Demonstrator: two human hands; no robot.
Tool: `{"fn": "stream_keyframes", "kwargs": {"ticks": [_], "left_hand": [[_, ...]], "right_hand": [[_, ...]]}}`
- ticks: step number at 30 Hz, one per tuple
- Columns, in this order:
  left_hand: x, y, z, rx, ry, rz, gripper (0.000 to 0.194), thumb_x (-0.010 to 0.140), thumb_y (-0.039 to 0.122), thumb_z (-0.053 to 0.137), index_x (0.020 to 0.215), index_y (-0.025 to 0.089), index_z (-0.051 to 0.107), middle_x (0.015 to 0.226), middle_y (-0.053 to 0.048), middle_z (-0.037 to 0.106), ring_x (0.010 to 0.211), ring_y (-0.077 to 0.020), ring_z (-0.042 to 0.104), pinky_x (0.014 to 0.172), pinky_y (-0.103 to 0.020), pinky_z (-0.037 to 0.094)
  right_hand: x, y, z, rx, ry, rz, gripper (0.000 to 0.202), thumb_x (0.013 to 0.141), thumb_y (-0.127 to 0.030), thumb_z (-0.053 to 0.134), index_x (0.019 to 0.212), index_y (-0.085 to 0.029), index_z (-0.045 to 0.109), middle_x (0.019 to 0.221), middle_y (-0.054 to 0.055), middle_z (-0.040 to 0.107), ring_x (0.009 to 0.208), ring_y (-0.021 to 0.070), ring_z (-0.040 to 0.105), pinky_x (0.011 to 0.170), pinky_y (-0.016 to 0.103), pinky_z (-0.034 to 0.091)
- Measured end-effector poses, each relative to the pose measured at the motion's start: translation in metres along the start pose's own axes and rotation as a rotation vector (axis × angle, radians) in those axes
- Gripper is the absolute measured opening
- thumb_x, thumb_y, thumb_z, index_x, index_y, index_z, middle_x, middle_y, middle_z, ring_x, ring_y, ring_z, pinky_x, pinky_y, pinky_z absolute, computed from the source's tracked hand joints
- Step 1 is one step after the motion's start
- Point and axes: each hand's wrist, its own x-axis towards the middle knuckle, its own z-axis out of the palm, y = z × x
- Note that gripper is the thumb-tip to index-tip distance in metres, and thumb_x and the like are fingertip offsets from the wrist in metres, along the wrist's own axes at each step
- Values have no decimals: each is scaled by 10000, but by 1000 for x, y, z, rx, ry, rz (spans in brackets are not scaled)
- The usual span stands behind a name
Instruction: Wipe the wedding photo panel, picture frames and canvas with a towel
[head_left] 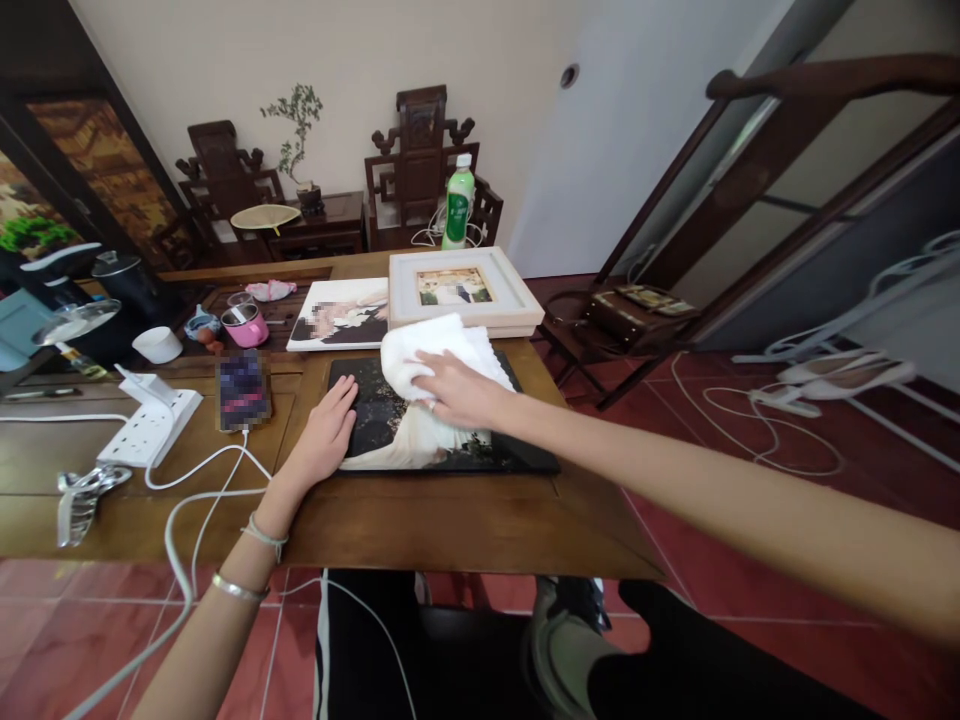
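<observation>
A dark photo panel (382, 430) with a pale gown in its picture lies flat near the table's front edge. My left hand (328, 430) rests on the panel's left edge, its fingers stretched out. On the panel's upper part my right hand (454, 388) presses a white cloth (442, 345), fingers bent over it. The cloth covers some of the picture and touches the framed photo behind. That light wooden frame (517, 290) sits at the back on a similar flat piece. Beside it lies a white-edged photo panel (337, 315).
A power strip (150, 430), a charging phone (244, 390), a silver hair claw (86, 500) and white cables are on the left. Behind them stand a pink cup (246, 328) and a white cup (157, 345). A green bottle (457, 205) rises behind the frame.
</observation>
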Motion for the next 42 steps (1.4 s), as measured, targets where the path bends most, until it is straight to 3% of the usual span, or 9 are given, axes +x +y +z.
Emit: {"fn": "stream_keyframes", "kwargs": {"ticks": [4,9,15,20,26,32,37,42], "left_hand": [[0,0,1,-8,6,-2,488,961,292,304,1414,141,407,1516,-137,355,1429,-244,270,1159,-492,244],[0,2,1,-6,4,-12,494,959,286,297,1407,110,410,1519,-153,345,1432,-247,262,1163,-490,236],[-1,-1,2,-18,14,8,480,962,292,311,1410,152,413,1519,-129,353,1429,-241,270,1167,-490,228],[-1,-2,2,-14,13,10,485,959,292,313,1413,152,409,1520,-127,352,1430,-240,269,1165,-487,237],[0,-1,3,-4,3,-10,493,953,280,301,1415,143,406,1518,-131,355,1428,-243,272,1160,-486,249],[0,2,1,-7,4,-19,495,959,295,298,1410,126,412,1518,-140,351,1431,-242,265,1163,-485,235],[0,2,1,-3,5,-14,495,956,289,301,1403,114,419,1515,-148,353,1430,-244,269,1166,-477,233],[0,2,2,-2,-3,-31,499,954,287,300,1408,112,410,1519,-146,347,1431,-251,263,1160,-488,242]], "right_hand": [[-33,-42,2,83,-26,1,326,771,-89,541,1061,-134,682,1455,205,407,1393,383,250,1065,656,219],[-72,-93,-4,174,-137,-52,311,755,-140,583,1030,-176,724,1480,193,375,1401,411,197,1075,682,174],[-98,-123,1,178,-123,-177,254,759,-229,618,981,-222,743,1478,171,390,1393,413,222,1078,673,186],[-83,-110,-2,177,-148,-166,304,744,-214,621,1028,-231,730,1475,159,399,1392,392,246,1083,647,206],[-23,-52,-9,120,-81,-100,331,795,-131,546,1104,-149,665,1409,192,470,1363,345,330,1054,555,311],[28,-12,-6,3,-25,5,297,898,-190,457,1127,-106,627,1244,230,548,1154,324,531,955,461,402],[43,-7,-5,-57,-29,59,320,926,-222,424,1167,-120,607,1170,206,577,1090,310,546,920,454,411],[28,-25,-5,-33,-68,22,342,880,-153,464,1184,-101,611,1338,222,505,1309,350,382,1022,543,324]]}}
